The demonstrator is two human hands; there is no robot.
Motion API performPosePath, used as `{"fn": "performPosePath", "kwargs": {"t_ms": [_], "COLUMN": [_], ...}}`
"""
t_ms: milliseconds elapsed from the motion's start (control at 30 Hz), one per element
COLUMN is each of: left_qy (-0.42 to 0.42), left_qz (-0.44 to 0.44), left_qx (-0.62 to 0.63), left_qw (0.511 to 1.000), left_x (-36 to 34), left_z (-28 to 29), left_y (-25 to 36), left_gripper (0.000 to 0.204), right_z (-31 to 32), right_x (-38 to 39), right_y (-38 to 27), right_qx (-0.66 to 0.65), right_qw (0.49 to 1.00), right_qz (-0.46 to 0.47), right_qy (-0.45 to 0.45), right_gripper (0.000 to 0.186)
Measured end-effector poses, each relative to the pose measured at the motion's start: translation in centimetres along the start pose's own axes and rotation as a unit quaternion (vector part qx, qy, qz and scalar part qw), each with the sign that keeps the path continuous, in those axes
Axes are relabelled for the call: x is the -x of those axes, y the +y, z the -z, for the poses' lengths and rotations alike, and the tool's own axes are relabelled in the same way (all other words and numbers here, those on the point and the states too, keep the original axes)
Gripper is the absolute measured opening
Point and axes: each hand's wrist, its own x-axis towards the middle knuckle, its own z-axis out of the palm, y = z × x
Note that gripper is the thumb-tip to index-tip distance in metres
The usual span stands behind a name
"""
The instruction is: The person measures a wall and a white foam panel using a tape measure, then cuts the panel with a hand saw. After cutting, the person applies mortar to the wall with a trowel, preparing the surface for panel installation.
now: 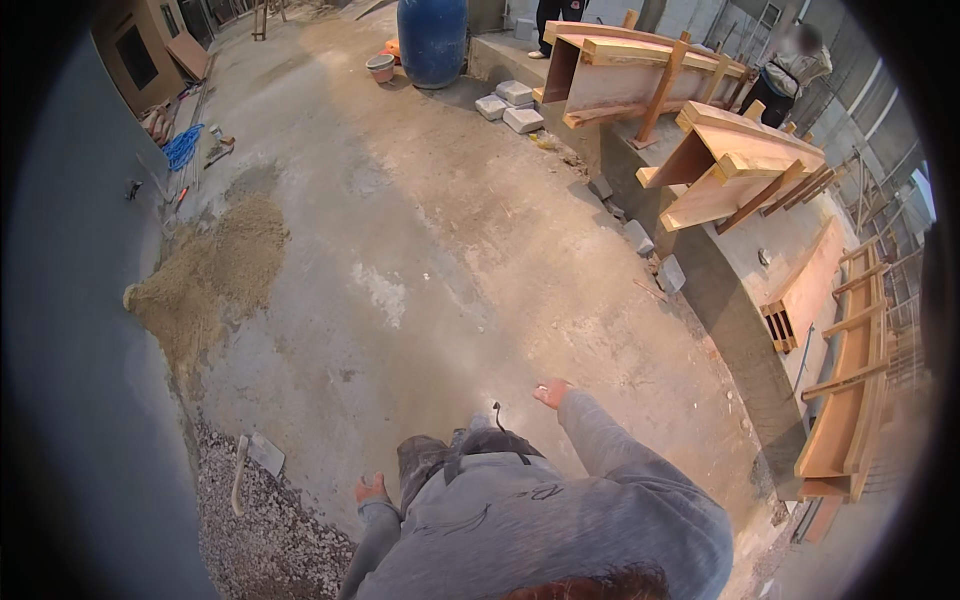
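Both loose, well apart, L hand nr gravel, R hand over concrete flr

The bare right hand has room over the flat gray concrete floor, but a tan sand heap and round blue plastic barrel block spots farther ahead.

— What is lying left?
— Gravel is lying nearest the left hand, a tool is resting at its edge, and a sand heap is sitting beyond, against the wall.
— And ahead?
— A barrel is standing far off, a bucket on its left, blocks on its right.
— And right?
— Formwork boxes are resting on a raised ledge.
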Motion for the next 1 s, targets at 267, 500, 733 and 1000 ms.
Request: {"fn": "performPosePath", "kwargs": {"t_ms": [267, 500, 733, 1000], "left_qy": [-0.069, -0.067, -0.101, -0.066], "left_qz": [0.032, 0.004, -0.158, -0.279], "left_qx": [-0.048, -0.010, -0.061, -0.073], "left_qw": [0.996, 0.998, 0.980, 0.955], "left_x": [-16.8, -36.9, -51.9, -61.2], "left_z": [-3.6, -2.9, -0.4, -13.1], "left_y": [15.2, 33.7, 61.0, 77.6], "left_gripper": [0.066, 0.068, 0.071, 0.069], "right_z": [16.4, 8.6, 11.7, 26.9], "right_x": [-18.4, -26.2, -33.4, -48.7], "right_y": [-0.9, 4.3, 6.7, 9.5], "right_qx": [-0.147, 0.028, 0.014, 0.003], "right_qw": [0.974, 0.971, 0.984, 0.994], "right_qz": [-0.125, -0.193, -0.156, -0.071], "right_qy": [0.115, -0.140, 0.090, 0.079], "right_gripper": [0.051, 0.027, 0.019, 0.018]}}
